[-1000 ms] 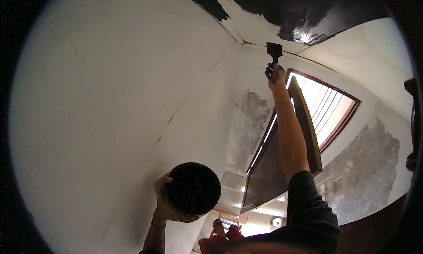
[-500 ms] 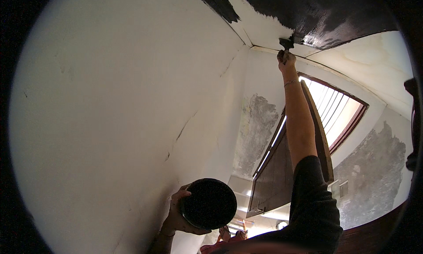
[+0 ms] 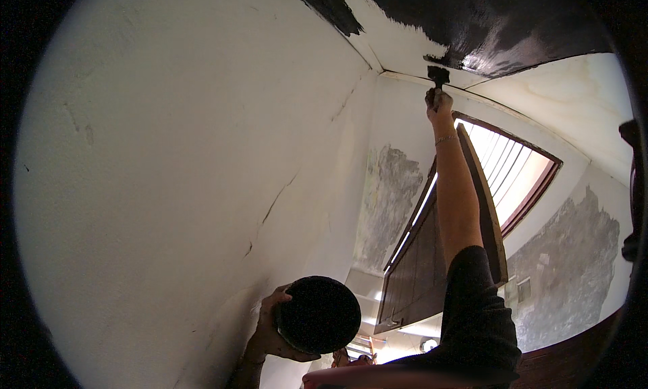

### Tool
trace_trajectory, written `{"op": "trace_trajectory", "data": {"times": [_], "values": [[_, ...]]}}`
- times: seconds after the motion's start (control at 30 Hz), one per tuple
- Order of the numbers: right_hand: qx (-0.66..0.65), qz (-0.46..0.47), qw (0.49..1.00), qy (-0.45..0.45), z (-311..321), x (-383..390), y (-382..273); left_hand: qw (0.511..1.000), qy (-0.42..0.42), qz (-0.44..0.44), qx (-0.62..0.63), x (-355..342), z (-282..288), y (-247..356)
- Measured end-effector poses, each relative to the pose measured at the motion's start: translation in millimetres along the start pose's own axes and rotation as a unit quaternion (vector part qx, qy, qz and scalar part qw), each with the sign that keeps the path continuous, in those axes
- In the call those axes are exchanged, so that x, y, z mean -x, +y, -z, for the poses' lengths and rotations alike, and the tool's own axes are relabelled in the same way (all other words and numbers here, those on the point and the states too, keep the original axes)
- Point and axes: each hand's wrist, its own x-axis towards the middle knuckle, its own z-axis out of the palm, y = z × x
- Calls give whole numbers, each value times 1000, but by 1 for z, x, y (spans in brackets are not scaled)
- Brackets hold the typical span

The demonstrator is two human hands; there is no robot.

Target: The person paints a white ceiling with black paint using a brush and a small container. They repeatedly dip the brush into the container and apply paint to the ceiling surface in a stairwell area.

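Stretched far up, my right hand [image 3: 439, 102] is closed round the handle of a paintbrush [image 3: 438, 74] with dark bristles. The brush is at the ceiling, just below the ragged edge of a wide coat of glossy black paint [image 3: 499, 24]. A pale strip of unpainted ceiling [image 3: 398, 41] shows to the left of the brush. Low in the view, my left hand [image 3: 273, 325] grips a round container [image 3: 318, 315] from its left side. The container looks black inside; how much paint it holds I cannot tell.
A white wall [image 3: 189, 153] with cracks fills the left. Beyond my right arm are a barred window [image 3: 503, 163] and an open dark wooden shutter [image 3: 422, 267]. Grey damp patches [image 3: 567, 267] mark the far wall. Another black streak [image 3: 331, 8] runs along the ceiling's left edge.
A short black stroke now shows on the ceiling above the brush. My right hand and the brush have come slightly lower. The left hand still holds the container.
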Motion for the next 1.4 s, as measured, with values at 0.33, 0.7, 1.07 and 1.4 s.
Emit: {"op": "trace_trajectory", "data": {"times": [0.33, 0.7, 1.07, 1.4], "values": [[148, 97, 983, 57, -65, 86, 0, 993, -111, 33, 13, -12, -17, 26], [148, 102, 983, 31, -134, 81, -18, 991, -41, 104, 75, -11, -13, 27], [87, 119, 989, -3, -99, 64, -5, 933, -9, 310, 184, -19, -6, 30], [202, 138, 969, 29, -129, 151, -15, 989, 26, 145, 34, -12, -13, 27]]}}
